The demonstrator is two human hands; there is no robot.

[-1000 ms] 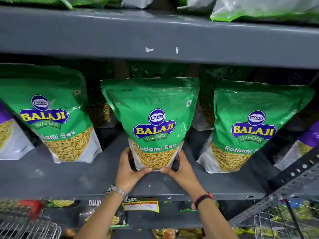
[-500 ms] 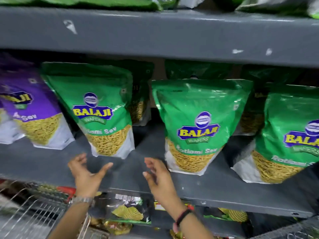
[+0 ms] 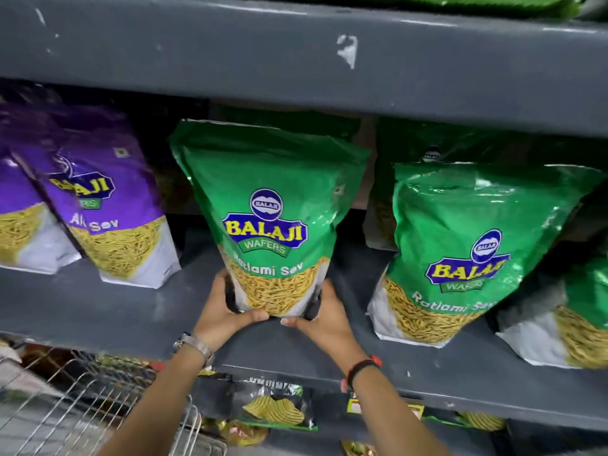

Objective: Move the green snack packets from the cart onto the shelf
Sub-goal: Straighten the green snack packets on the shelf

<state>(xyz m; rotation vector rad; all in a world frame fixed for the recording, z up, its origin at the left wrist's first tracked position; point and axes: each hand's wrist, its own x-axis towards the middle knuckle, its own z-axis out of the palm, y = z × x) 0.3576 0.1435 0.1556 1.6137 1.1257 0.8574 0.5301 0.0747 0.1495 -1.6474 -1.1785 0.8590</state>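
Observation:
A green Balaji Ratlami Sev packet (image 3: 266, 205) stands upright on the grey shelf (image 3: 131, 311), in the middle of the view. My left hand (image 3: 225, 311) grips its lower left corner and my right hand (image 3: 324, 319) grips its lower right corner. A second green packet (image 3: 473, 245) leans on the same shelf to the right, and part of a third (image 3: 582, 317) shows at the right edge. More green packets stand in the dark behind them. The wire cart (image 3: 82, 406) is at the bottom left; its contents are not clear.
Two purple Balaji packets (image 3: 105, 199) stand on the shelf to the left. The grey shelf above (image 3: 296, 60) overhangs the packets. Below the shelf edge hang small dark snack packets (image 3: 273, 403) and a yellow price tag (image 3: 355, 406).
Both hands were open and off the packets half a second ago. They now hold the base of the left green packet. The view has shifted left.

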